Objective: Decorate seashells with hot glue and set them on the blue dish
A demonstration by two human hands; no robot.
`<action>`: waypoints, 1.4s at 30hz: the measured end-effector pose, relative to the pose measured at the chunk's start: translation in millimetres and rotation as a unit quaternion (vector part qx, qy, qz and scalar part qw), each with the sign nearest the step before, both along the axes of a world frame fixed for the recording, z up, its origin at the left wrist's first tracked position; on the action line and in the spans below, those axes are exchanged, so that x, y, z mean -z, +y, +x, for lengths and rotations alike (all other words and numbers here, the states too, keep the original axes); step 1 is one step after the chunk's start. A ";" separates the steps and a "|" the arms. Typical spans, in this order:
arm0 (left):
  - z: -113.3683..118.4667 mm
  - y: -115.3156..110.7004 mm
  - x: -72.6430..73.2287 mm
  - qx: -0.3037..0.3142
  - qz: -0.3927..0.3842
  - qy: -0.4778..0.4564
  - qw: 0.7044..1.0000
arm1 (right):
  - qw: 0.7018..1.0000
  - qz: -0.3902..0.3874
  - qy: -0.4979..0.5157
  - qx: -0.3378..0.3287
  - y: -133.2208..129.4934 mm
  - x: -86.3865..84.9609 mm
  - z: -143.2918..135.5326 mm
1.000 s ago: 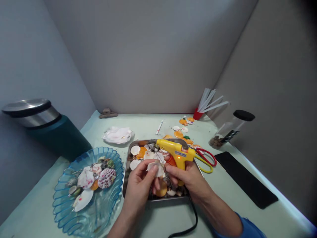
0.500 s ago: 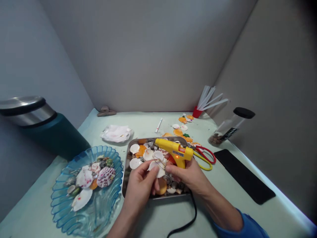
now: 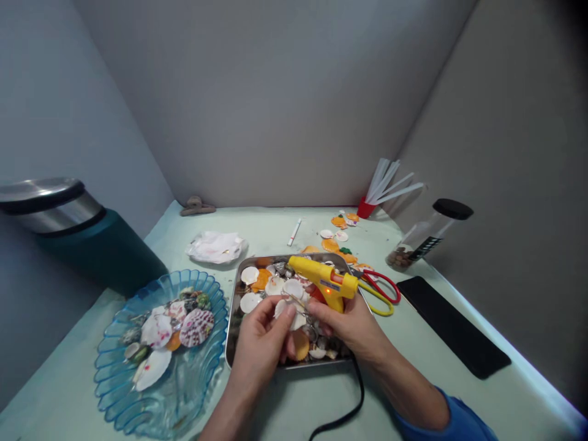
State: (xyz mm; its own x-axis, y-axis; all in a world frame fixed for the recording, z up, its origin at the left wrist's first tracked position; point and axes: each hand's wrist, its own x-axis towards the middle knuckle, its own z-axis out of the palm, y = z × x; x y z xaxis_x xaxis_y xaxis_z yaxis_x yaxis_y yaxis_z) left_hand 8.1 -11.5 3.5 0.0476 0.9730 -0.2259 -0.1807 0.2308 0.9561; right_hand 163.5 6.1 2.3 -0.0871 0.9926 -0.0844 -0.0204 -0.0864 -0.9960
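Observation:
My left hand (image 3: 265,334) pinches a white shell (image 3: 297,320) above a metal tray (image 3: 233,343) filled with shells. My right hand (image 3: 351,321) is wrapped round the handle of a yellow glue gun (image 3: 321,278), whose orange light glows. Its nozzle end points up and left over the tray. The thumb and finger of the right hand also meet a thin, light strand (image 3: 297,300) at the shell's upper edge; what the strand is cannot be made out. A black cord (image 3: 353,413) runs down from the gun.
On the left stand a blue scalloped dish (image 3: 110,392) of shells and a teal bottle (image 3: 110,251). Behind lie white tissue (image 3: 217,247), a marker (image 3: 294,233) and orange shells (image 3: 330,245). Scissors (image 3: 390,288), a jar (image 3: 427,236) and a black phone-like slab (image 3: 452,324) are right.
My fingers have shifted slightly round the white shell and the thin strand. The glue gun stays in almost the same place in my right hand.

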 end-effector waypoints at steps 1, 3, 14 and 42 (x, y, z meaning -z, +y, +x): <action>-0.5 0.3 1.1 -0.006 0.000 -0.005 1.000 | 1.000 0.003 0.002 0.007 -0.4 0.1 0.5; -2.0 0.8 2.6 -0.025 0.000 -0.020 0.999 | 0.999 0.024 -0.002 0.020 -1.8 -0.6 1.9; -14.6 5.6 0.2 -0.114 0.027 -0.077 0.990 | 0.972 0.152 -0.147 -0.099 -9.7 -4.6 5.1; -14.6 4.8 0.5 -0.113 0.024 -0.091 0.989 | 0.952 0.189 -0.224 -0.092 -10.4 -1.1 6.6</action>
